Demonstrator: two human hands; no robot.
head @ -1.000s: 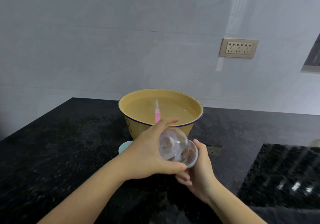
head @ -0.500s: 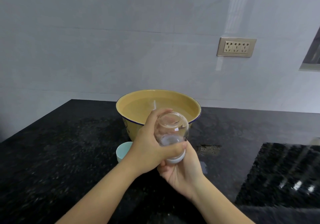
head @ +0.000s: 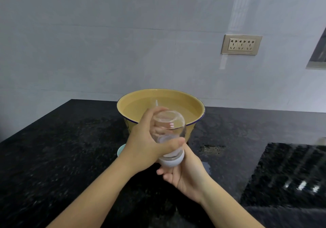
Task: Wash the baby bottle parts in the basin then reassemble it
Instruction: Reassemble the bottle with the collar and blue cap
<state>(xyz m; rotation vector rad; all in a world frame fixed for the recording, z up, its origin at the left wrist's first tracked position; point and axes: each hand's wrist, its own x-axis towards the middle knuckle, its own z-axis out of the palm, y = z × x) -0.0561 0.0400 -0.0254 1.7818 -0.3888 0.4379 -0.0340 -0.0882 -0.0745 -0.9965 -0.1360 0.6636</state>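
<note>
Head view gives you one clear bottle, one yellow basin, one pale blue cup, one wall socket with three outlets, and your two hands

You hold the bottle in the air over the black counter, just in front of the basin's near wall. It is upside down: the rounded base points up and the white ring at its neck points down. The body is see-through and glossy, with a bright glint on its right side. Whether any water sits inside is hard to tell.

Your left hand wraps round the bottle's body, fingers curled behind it and the thumb laid across the front just above the ring. Your right hand cups the ring from below, its fingers curled up around it.

The basin holds water, and a thin white stick rises from it behind your left hand. Only an edge of the blue cup shows, beside your left wrist at the foot of the basin. A glossy black cooktop lies to your right
</note>
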